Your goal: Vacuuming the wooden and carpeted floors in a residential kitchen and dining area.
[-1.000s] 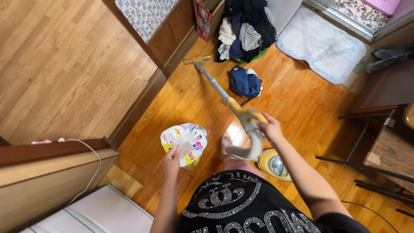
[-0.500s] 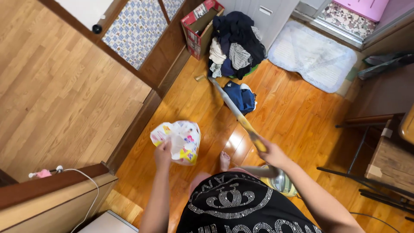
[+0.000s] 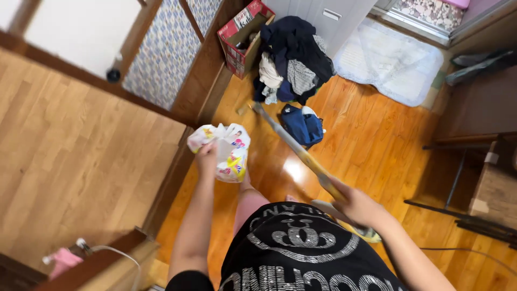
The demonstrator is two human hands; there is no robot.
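Left hand: the left hand (image 3: 206,152) is up in front of the body, fingers clamped on the gathered top of a crinkly white plastic bag with yellow, pink and blue print (image 3: 229,153). The bag hangs off the fist, clear of the floor.

Right hand: the right hand (image 3: 354,205) is wrapped tight around the grip of a long grey and yellow vacuum wand (image 3: 293,145). So both hands are full and sit well apart, one on each side of the body.

Wand: runs on a slant from the right hand up and left across the glossy orange wood floor (image 3: 377,134). Its far end is down near the clothes pile; the nozzle is too blurry to make out.

Bag spot: hanging just above the person's bare knee, right next to the dark wooden sill (image 3: 207,91) at the edge of the floor.

Box: red and white printed cardboard box (image 3: 239,35), flaps open, against the wall at the top, touching the clothes pile.

Clothes: heap of dark navy, grey and white laundry (image 3: 293,56), just right of the box.

Backpack: small blue fabric bag (image 3: 302,125) on the floor below the heap, just beside the wand.

Mat: pale quilted bath mat (image 3: 390,59), top right, near a doorway.

Bottom left: white cable and a pink thing (image 3: 63,260), can't tell what it is.
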